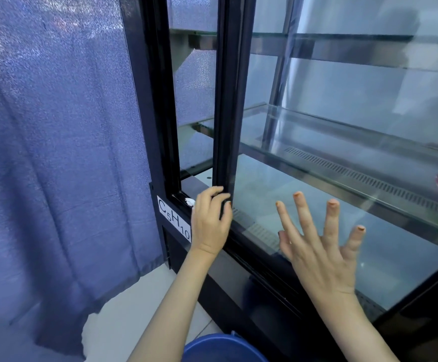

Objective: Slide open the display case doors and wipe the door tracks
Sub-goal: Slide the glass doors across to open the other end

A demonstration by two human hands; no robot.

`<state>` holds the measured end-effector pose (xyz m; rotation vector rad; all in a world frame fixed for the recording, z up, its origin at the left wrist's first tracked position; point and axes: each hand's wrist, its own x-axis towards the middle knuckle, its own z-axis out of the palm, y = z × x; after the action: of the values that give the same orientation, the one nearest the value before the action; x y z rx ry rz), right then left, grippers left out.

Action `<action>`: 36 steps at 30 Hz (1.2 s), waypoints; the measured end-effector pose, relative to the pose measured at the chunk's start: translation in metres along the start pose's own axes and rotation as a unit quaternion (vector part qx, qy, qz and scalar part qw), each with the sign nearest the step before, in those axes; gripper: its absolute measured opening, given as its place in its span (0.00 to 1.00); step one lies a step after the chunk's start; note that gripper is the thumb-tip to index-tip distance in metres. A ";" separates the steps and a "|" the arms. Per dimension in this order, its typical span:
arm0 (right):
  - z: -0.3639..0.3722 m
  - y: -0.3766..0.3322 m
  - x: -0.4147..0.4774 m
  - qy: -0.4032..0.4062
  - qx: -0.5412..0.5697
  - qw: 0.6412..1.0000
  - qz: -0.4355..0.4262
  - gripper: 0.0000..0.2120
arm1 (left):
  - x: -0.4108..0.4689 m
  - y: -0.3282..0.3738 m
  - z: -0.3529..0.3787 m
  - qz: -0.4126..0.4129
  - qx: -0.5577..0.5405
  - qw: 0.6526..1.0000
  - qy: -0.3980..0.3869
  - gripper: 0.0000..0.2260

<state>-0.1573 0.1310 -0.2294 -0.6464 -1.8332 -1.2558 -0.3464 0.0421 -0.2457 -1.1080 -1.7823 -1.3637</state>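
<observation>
Step in hand, by my read: sliding the door open while starting on the track.

Left hand (210, 220) sits at the bottom of the sliding door's black frame edge (224, 113), fingers (212, 192) curled around it. A bit of white cloth or tissue (190, 202) shows just beside the knuckles, on the lower door track (180, 197) at the left corner of the display case (144, 100). Can't tell whether the hand pinches it or it just lies there.

Right hand (322, 257) is flat on the door glass (343, 199), fingers spread wide, holding nothing.

Door is only partly open: narrow gap between the frame edge and the case's left post. Exposed track is the short stretch in that gap, touching or just beside the left fingers. The rest runs under the door toward the right, hidden.

How to do it well:
- Push with the right palm flat and low, along the track line, not into the glass.
- Pull with the left at the frame, not the pane. Keep fingertips out of the gap.
- Move the door evenly so it doesn't rack in the channel.
- Then press the cloth into the groove and drag from the corner outward.

Blue bucket (223, 347) on the floor below, near for rinsing. White label reading C5H10 (174, 220) on the case frame, just beside the left wrist.
</observation>
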 end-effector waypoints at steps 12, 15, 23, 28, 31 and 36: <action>-0.001 0.004 -0.003 0.008 0.026 1.000 0.000 0.30 | -0.026 -0.076 0.001 -0.195 0.185 0.942 -0.199 0.23; -0.001 0.005 -0.003 0.011 0.020 1.000 0.000 0.30 | -0.021 -0.077 0.011 -0.213 0.213 0.922 -0.244 0.26; -0.001 0.005 -0.004 0.009 0.005 1.000 -0.001 0.30 | -0.018 -0.080 0.027 -0.220 0.230 0.914 -0.250 0.11; -0.001 0.006 -0.004 0.006 0.002 1.000 -0.003 0.29 | -0.020 -0.074 0.031 -0.320 0.165 0.911 -0.200 0.14; -0.001 0.005 -0.004 0.005 -0.004 1.000 -0.004 0.29 | -0.026 -0.076 0.026 -0.325 0.061 0.930 -0.162 0.17; -0.002 0.005 -0.004 0.006 -0.006 1.000 -0.001 0.29 | -0.035 -0.054 -0.004 -0.253 -0.061 0.961 -0.088 0.11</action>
<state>-0.1503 0.1317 -0.2302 -0.6426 -1.8193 -1.2709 -0.3787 0.0240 -0.2983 -0.8878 -2.2432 -1.7331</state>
